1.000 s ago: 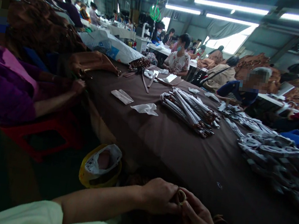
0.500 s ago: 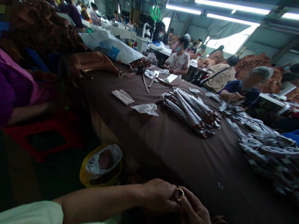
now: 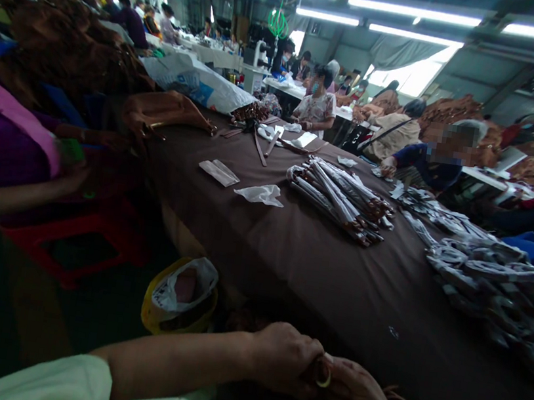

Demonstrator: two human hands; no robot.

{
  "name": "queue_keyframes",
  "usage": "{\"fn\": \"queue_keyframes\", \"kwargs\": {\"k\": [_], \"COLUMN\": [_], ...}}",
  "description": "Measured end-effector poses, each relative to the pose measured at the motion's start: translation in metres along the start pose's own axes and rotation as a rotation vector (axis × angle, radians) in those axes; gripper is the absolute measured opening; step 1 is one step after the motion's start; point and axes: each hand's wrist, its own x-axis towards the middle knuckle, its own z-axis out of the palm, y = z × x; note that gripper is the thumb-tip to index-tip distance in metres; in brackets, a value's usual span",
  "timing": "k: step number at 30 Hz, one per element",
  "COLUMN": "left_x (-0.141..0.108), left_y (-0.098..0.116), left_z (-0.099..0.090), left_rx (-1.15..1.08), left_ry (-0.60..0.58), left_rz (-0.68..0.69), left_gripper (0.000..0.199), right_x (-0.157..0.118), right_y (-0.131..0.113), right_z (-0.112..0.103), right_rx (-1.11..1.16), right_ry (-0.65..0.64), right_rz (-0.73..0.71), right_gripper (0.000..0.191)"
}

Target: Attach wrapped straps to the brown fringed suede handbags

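There is one red stool [image 3: 99,223], one yellow bucket [image 3: 149,308], seemingly one ring [image 3: 323,381]

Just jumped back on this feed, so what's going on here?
The person's left hand and right hand are together beside the brown-covered table, with a small gold-coloured ring held between them. Whatever is below the ring is too dark to make out. A bundle of white-wrapped strips lies on the table, and a co-worker in purple is off to the left.
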Motion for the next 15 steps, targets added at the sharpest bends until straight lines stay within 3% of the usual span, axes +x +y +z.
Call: {"fn": "queue_keyframes", "kwargs": {"k": [2,5,9,15], "left_x": [-0.002,-0.003,-0.001,-0.001], "left_y": [0.002,0.002,-0.003,-0.003], "left_z": [0.003,0.002,-0.002,0.001], "left_rx": [0.049,0.023,-0.07,-0.174], "left_ry": [0.06,0.127,0.109,0.175], "left_rz": [0.041,-0.012,-0.115,-0.096], "left_gripper": [0.05,0.039,0.035,0.046], "right_x": [0.001,0.006,0.013,0.012], "right_y": [-0.007,-0.004,0.012,0.016], "right_z": [-0.001,-0.005,-0.013,-0.013], "right_rx": [-0.078,-0.005,0.051,0.13], "right_ry": [0.009,0.003,-0.023,0.008], "right_rz": [0.006,-0.065,-0.147,-0.076], "right_gripper": [0.039,0.04,0.03,0.033]}}
